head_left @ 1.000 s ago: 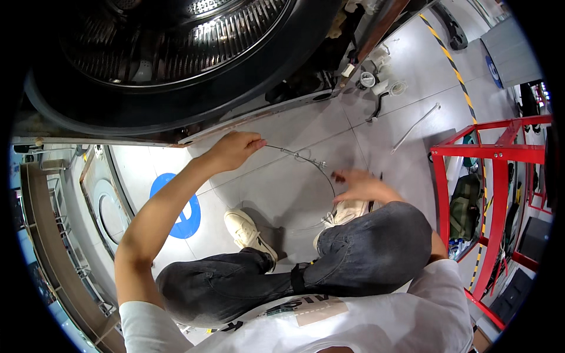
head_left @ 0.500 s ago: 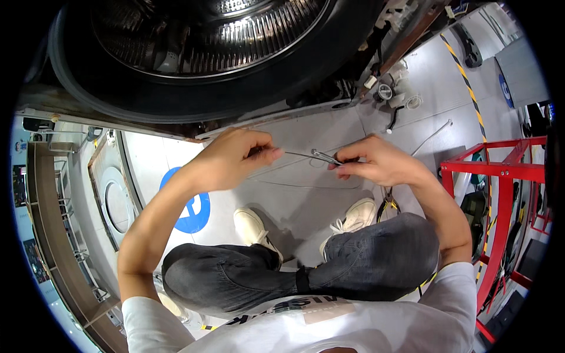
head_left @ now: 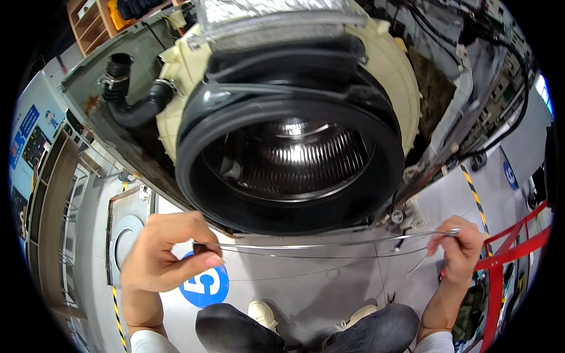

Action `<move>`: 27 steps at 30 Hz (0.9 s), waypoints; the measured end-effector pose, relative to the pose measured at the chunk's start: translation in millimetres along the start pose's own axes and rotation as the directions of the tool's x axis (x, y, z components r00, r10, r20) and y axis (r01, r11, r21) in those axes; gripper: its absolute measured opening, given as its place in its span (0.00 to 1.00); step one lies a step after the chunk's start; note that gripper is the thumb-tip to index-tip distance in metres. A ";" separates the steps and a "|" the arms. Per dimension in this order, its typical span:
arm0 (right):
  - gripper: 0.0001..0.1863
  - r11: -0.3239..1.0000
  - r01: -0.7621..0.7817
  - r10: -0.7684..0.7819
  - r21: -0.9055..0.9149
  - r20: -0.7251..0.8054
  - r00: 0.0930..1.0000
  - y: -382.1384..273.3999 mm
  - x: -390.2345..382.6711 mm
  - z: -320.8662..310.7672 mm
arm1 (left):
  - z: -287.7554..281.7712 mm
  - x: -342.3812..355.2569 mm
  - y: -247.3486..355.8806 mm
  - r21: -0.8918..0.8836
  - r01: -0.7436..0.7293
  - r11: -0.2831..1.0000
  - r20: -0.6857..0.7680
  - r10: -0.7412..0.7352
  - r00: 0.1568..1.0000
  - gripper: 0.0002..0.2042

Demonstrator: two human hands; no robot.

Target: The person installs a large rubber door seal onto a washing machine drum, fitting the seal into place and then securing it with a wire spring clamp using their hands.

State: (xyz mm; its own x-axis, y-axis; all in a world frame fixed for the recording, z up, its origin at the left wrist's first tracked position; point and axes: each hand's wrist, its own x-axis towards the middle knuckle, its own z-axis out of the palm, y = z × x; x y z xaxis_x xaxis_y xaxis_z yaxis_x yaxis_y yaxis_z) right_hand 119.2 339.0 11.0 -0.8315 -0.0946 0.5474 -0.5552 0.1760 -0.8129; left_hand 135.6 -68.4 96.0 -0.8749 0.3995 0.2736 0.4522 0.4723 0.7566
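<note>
A thin metal wire loop point(head_left: 318, 243) stretches between my hands, below the washing machine's black rubber door gasket point(head_left: 294, 222). My left hand point(head_left: 168, 253), slightly blurred, is closed on its left part with finger and thumb. At the right, my right hand point(head_left: 456, 250) grips the loop near its metal fitting point(head_left: 452, 232). Inside the gasket shows the ribbed steel drum point(head_left: 306, 159), framed by a cream outer tub point(head_left: 406, 100). A black hose point(head_left: 132, 115) curves at the tub's left.
A detached panel with a round opening point(head_left: 112, 215) stands at left beside shelving point(head_left: 50, 200). Loose parts point(head_left: 412, 215) lie by the machine's right corner. A red metal frame point(head_left: 518, 247) is at my right, and dark-handled pliers point(head_left: 390, 299) lie near my right foot.
My view has tilted up to the machine's front and tub. My right hand took hold of the wire loop, and both hands have moved apart, stretching it sideways.
</note>
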 end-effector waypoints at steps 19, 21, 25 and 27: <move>0.09 0.850 -0.238 0.290 0.470 -0.042 0.956 31.5 41.2 -6.2 | -21.5 107.7 -39.7 0.063 -0.181 0.982 -0.397 0.191 0.898 0.27; 0.09 0.848 -0.230 0.302 0.477 -0.079 0.950 33.8 41.7 -7.0 | -16.7 109.6 -47.3 0.195 -0.248 0.949 -0.414 0.309 0.856 0.26; 0.09 0.849 -0.229 0.245 0.477 0.030 0.969 45.0 42.1 -15.8 | -8.3 109.4 -53.6 0.335 -0.237 0.912 -0.400 0.365 0.841 0.27; 0.09 0.841 -0.238 0.250 0.486 0.041 0.967 50.7 41.5 -14.9 | -0.2 109.4 -53.9 0.272 -0.271 0.923 -0.457 0.372 0.808 0.30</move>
State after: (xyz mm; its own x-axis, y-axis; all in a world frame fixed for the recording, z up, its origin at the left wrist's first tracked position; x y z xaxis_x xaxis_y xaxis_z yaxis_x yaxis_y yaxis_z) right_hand 56.8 358.6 -4.6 -0.9441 -0.0878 0.3177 -0.2781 -0.3053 -0.9107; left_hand 15.4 -50.2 85.3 -0.6178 0.1393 0.7739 0.7018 0.5416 0.4627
